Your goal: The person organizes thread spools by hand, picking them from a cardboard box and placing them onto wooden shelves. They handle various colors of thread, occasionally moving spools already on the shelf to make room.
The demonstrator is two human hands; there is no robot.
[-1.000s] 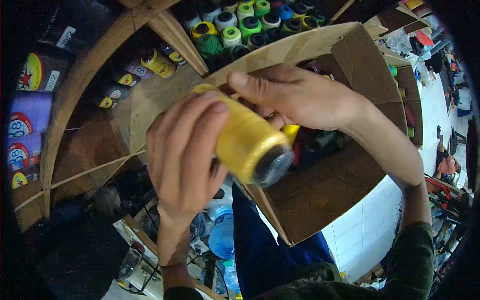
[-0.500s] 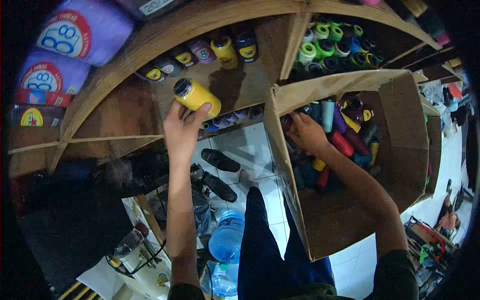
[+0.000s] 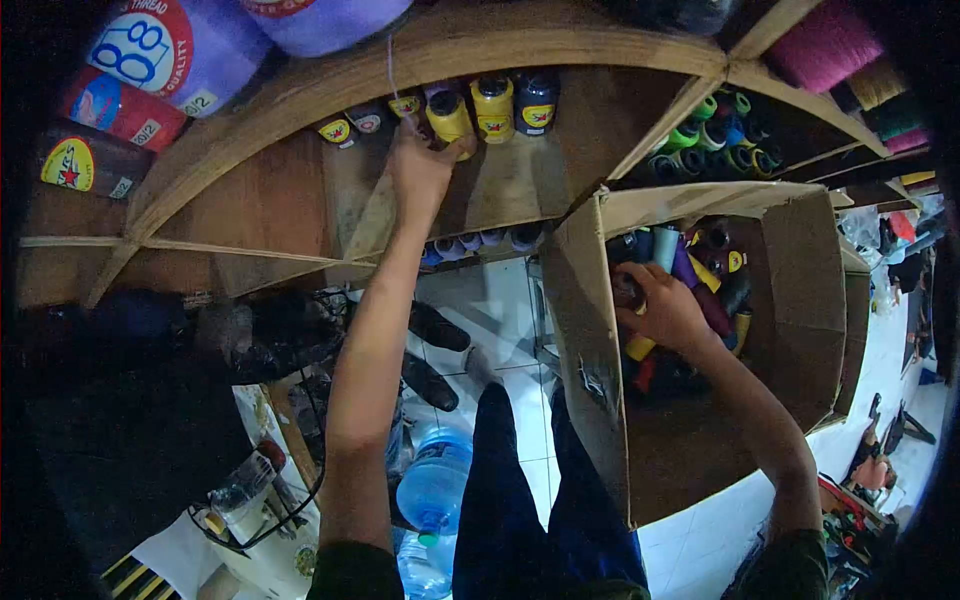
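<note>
My left hand (image 3: 422, 170) is closed round a yellow thread spool (image 3: 449, 120) on the wooden shelf (image 3: 500, 185), in front of a row of upright spools. Just right of it stand another yellow spool (image 3: 493, 110) and a dark spool (image 3: 536, 104). Inside the cardboard box (image 3: 700, 450), my right hand (image 3: 665, 310) grips a dark reddish spool (image 3: 628, 291). Around that hand lie mixed spools, among them a light blue one (image 3: 665, 246) and a purple one (image 3: 685, 265).
Large purple cones (image 3: 330, 22) stand on the upper shelf. Green spools (image 3: 706, 108) fill a compartment at the upper right. Below are dark shoes (image 3: 438, 326), blue water bottles (image 3: 436, 480) and my legs. Bags and clutter line the right side.
My left hand has moved up and right, bringing the yellow spool to the row on the shelf. My right hand has taken hold of a dark spool in the box. The view has shifted.
</note>
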